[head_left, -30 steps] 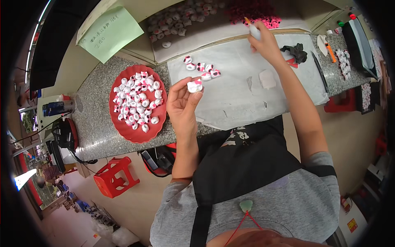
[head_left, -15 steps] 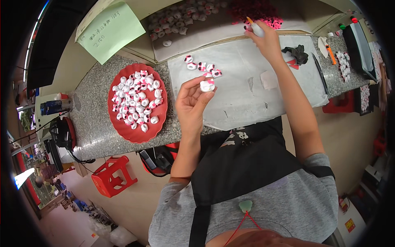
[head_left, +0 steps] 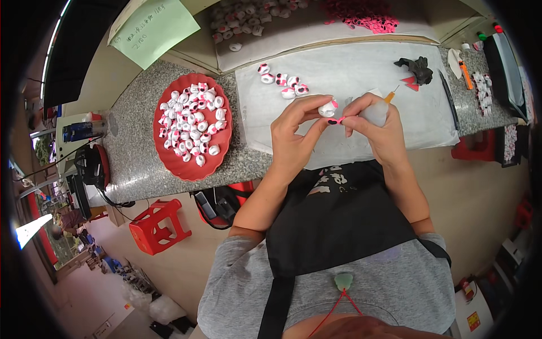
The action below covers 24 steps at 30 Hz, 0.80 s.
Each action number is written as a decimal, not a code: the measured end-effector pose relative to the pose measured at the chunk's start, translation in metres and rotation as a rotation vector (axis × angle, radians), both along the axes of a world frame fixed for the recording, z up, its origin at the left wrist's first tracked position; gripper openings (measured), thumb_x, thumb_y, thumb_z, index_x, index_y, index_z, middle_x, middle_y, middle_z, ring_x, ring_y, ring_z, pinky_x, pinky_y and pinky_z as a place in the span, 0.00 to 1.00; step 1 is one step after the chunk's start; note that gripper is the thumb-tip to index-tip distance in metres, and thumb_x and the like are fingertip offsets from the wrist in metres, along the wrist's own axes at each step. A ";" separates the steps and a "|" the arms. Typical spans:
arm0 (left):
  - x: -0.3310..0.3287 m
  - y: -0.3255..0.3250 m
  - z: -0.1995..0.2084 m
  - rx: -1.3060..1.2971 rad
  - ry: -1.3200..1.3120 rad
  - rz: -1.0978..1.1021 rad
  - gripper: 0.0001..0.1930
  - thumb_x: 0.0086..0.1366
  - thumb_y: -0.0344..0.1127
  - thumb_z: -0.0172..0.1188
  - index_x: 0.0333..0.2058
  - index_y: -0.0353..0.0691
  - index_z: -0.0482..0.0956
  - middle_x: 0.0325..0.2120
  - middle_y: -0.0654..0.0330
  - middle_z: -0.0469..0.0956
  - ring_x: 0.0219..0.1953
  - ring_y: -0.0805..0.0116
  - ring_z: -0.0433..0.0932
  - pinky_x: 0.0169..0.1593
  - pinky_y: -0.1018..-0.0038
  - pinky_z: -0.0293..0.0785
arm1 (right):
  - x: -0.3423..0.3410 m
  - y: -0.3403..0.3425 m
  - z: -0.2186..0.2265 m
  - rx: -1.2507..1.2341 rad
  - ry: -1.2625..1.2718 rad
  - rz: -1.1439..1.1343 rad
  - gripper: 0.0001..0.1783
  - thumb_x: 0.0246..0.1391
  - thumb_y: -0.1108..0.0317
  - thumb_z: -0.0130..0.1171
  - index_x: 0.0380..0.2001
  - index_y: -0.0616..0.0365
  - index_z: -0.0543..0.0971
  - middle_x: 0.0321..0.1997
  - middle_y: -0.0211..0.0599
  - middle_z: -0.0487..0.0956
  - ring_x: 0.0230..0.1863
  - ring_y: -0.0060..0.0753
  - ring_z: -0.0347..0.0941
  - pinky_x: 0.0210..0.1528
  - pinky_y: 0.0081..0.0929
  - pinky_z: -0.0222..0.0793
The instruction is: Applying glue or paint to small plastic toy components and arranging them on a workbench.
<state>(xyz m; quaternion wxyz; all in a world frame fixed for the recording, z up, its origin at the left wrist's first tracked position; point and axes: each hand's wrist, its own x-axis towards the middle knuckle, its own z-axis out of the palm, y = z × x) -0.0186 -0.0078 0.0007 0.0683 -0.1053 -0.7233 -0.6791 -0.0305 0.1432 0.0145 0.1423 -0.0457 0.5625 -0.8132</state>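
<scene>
The right hand (head_left: 378, 127) was up by the pink pile (head_left: 370, 21) past the counter's (head_left: 248, 160) back edge, and now it is next to the left hand (head_left: 294, 134), over the paper (head_left: 316, 63) near the counter's front edge. The left hand pinches a white bead (head_left: 326, 109). The right hand holds a small bottle (head_left: 375, 114) and pinches a pink and black bit (head_left: 334, 121). So the bit now seems to be right beside the bead for the work
</scene>
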 end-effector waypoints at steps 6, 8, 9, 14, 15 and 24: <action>0.002 0.004 0.005 -0.062 0.041 0.009 0.15 0.44 0.17 0.53 0.34 0.32 0.70 0.35 0.55 0.70 0.35 0.71 0.71 0.36 0.79 0.70 | 0.002 0.000 -0.007 0.006 -0.014 -0.038 0.05 0.37 0.79 0.54 0.20 0.63 0.68 0.21 0.36 0.69 0.21 0.23 0.65 0.24 0.17 0.61; 0.003 0.003 0.005 -0.074 0.043 -0.008 0.15 0.44 0.17 0.54 0.35 0.32 0.70 0.35 0.55 0.70 0.36 0.70 0.70 0.37 0.79 0.70 | 0.003 0.000 -0.007 -0.003 -0.011 -0.068 0.05 0.37 0.78 0.54 0.20 0.63 0.68 0.22 0.35 0.69 0.21 0.22 0.64 0.23 0.17 0.61; 0.004 0.002 0.005 -0.086 0.045 -0.023 0.16 0.44 0.18 0.54 0.36 0.31 0.69 0.35 0.55 0.70 0.36 0.70 0.70 0.38 0.79 0.69 | 0.003 0.000 -0.008 -0.002 -0.011 -0.069 0.05 0.37 0.78 0.54 0.20 0.63 0.68 0.22 0.35 0.69 0.21 0.22 0.64 0.23 0.17 0.61; 0.008 0.001 0.009 0.199 -0.100 -0.094 0.15 0.46 0.19 0.54 0.36 0.30 0.68 0.36 0.53 0.69 0.39 0.69 0.69 0.41 0.78 0.68 | 0.008 -0.005 -0.006 0.020 0.036 -0.055 0.07 0.36 0.79 0.54 0.22 0.62 0.68 0.23 0.33 0.68 0.23 0.21 0.64 0.22 0.15 0.60; 0.009 0.001 0.009 0.362 -0.173 -0.114 0.14 0.47 0.19 0.54 0.36 0.31 0.69 0.36 0.54 0.70 0.39 0.70 0.69 0.41 0.78 0.67 | 0.008 -0.005 -0.005 0.020 0.035 -0.055 0.07 0.36 0.79 0.54 0.22 0.62 0.68 0.23 0.33 0.68 0.23 0.21 0.64 0.22 0.15 0.60; 0.016 -0.005 0.006 0.506 -0.224 -0.220 0.13 0.48 0.18 0.51 0.36 0.29 0.68 0.37 0.52 0.69 0.41 0.66 0.68 0.45 0.75 0.65 | 0.011 -0.008 0.001 -0.011 0.062 0.102 0.16 0.35 0.80 0.55 0.33 0.65 0.69 0.27 0.35 0.69 0.24 0.20 0.66 0.22 0.16 0.64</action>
